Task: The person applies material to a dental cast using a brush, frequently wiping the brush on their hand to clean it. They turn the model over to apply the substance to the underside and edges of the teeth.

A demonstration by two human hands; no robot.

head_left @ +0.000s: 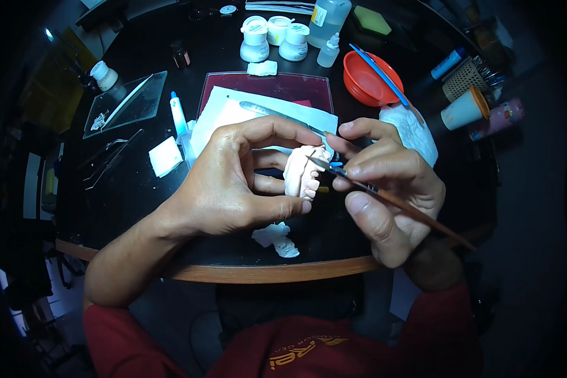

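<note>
A pale plaster dental model (296,175) with a row of teeth is held over the front of the table. My left hand (223,183) closes on it, fingers along the top and behind, thumb at the lower edge. My right hand (403,173) pinches a thin brush (416,213) with a reddish-brown handle and a dark, pointed tip. That tip is at the upper part of the model, by the teeth; whether it touches cannot be made out. Below the model, a crumpled white tissue (277,239) lies on the table.
Behind my hands, a metal instrument (264,109) lies on white paper (217,113) over a dark red plate (264,84). A red bowl (362,82) with a blue-handled brush across it, white jars (254,47), a glass slab (142,94) and tweezers (110,160) stand or lie around.
</note>
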